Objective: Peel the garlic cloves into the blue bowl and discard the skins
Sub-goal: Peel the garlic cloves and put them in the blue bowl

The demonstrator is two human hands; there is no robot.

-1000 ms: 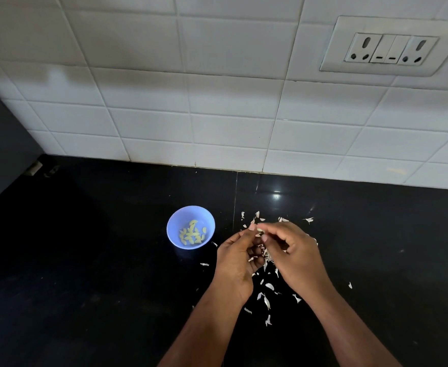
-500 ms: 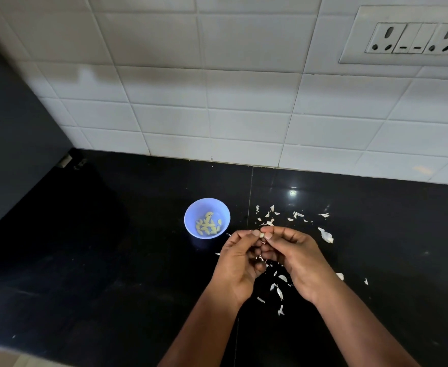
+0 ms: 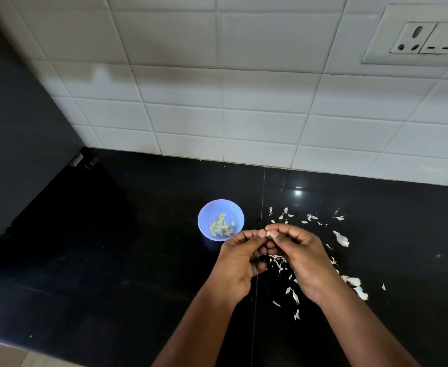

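- My left hand [image 3: 240, 263] and right hand [image 3: 301, 256] meet fingertip to fingertip above the glossy black stone counter [image 3: 127, 260], both pinching one small pale garlic clove [image 3: 268, 233] between thumbs and forefingers.
- The round blue plastic bowl [image 3: 204, 215] sits just beside my left fingertips, peeled yellowish cloves [image 3: 222, 225] lying loose on its bottom.
- Left of the bowl the counter runs bare and dark to a matte black side panel [image 3: 13, 133]; its front edge shows at the lower left, and the white tiled wall [image 3: 244, 115] closes the back.
- Since half a second ago my hands have barely shifted on the clove; the view has swung, so two more whole unpeeled cloves [image 3: 356, 286] show by my right wrist.
- Thin, papery white skins [image 3: 294, 296] lie scattered under and beyond my right hand.
- A white switch-and-socket plate [image 3: 416, 38] is set in the tiles at upper right.
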